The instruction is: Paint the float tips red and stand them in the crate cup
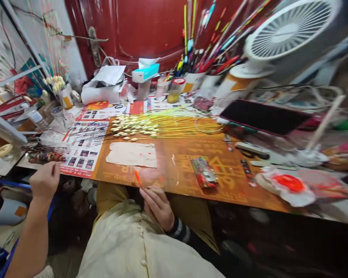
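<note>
**Right grip on orange stick at bench edge; left grip curled, contents unclear**

Right grip (158,206): fingers closed on the orange stick (138,179), pinching its lower end. Stick tilts up and left, at the near edge of the bench (174,175), just below the white cloth (130,155). Cloth lies flat, a few orange-red spots on its right half.

Left grip (45,179): curled, held off to the left, near the dark bundle (46,153) at the bench's left end. Can't tell whether it holds anything.

Beyond the cloth: a cluster of pale bulbs (135,127), with thin yellow stems (188,125) running right and dark tips running left over the printed sheet (85,148).

Right of the cloth, well apart: a dark, multicolored packet (205,173). Farther right, near the edge: a bright orange-red patch (290,182) on crumpled white material. Dark screen (266,116) behind that, fan (290,33) above.

Back of bench: tissue box (146,72) and red-lidded jar (176,92). Red door (139,31) behind. Right side is blurred; small items there unreadable.
</note>
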`<action>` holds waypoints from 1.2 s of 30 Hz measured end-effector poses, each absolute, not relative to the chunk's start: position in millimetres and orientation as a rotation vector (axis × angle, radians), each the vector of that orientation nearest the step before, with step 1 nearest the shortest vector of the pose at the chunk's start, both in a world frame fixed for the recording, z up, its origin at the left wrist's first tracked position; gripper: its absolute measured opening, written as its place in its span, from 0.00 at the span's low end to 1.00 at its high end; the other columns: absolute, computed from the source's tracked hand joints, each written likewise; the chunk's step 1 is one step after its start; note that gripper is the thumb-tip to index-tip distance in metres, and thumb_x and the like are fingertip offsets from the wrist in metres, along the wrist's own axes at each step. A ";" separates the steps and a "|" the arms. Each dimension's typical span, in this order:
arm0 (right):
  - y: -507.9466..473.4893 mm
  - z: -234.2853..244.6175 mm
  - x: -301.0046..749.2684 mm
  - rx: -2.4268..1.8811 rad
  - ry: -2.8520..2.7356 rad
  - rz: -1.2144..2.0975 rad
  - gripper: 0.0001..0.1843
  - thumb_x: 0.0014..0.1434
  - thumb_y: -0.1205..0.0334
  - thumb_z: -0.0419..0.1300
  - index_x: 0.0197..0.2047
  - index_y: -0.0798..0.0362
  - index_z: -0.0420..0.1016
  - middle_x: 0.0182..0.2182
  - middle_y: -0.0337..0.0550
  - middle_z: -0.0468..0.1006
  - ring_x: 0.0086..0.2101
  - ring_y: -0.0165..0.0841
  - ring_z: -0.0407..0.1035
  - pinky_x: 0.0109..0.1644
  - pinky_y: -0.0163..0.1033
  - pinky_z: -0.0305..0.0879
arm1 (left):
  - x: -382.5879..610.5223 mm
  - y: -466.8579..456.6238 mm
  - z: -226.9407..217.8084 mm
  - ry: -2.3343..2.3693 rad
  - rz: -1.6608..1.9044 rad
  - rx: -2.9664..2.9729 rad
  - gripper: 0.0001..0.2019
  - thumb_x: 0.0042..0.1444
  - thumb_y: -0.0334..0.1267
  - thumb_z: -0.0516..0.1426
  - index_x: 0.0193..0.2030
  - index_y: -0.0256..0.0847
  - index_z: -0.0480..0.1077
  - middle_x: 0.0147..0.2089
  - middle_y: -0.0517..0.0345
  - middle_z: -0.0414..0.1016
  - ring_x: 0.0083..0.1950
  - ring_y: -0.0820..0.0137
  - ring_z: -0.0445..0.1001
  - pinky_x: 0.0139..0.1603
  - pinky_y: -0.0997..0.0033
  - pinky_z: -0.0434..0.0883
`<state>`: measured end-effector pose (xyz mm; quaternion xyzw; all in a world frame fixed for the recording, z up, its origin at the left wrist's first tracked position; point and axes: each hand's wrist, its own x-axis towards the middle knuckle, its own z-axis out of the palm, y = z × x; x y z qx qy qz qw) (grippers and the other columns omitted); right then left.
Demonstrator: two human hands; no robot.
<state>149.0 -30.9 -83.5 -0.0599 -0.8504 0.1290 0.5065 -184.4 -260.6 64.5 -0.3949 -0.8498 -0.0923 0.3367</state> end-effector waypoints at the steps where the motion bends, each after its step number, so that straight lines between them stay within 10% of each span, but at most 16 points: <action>1: -30.7 -82.4 149.3 -0.149 -2.044 0.320 0.33 0.61 0.74 0.56 0.69 0.53 0.61 0.46 0.50 0.80 0.49 0.38 0.70 0.53 0.49 0.75 | -178.6 -229.9 64.3 -2.145 -0.328 -1.201 0.12 0.65 0.45 0.52 0.42 0.42 0.75 0.41 0.49 0.81 0.41 0.62 0.79 0.42 0.65 0.70; 13: -11.8 -74.6 181.5 -0.301 -1.970 0.287 0.33 0.61 0.75 0.54 0.68 0.51 0.62 0.47 0.50 0.79 0.49 0.38 0.71 0.54 0.52 0.74 | -156.8 48.4 26.8 -2.171 -0.188 -2.019 0.09 0.61 0.38 0.55 0.44 0.40 0.75 0.46 0.47 0.75 0.51 0.59 0.70 0.51 0.62 0.66; 36: -4.2 -66.7 191.3 -0.273 -1.932 0.332 0.34 0.59 0.78 0.55 0.68 0.53 0.62 0.46 0.51 0.78 0.49 0.39 0.71 0.52 0.51 0.75 | -149.7 37.4 28.3 -2.133 -0.264 -1.866 0.10 0.64 0.36 0.52 0.40 0.41 0.74 0.44 0.48 0.75 0.50 0.60 0.69 0.52 0.59 0.62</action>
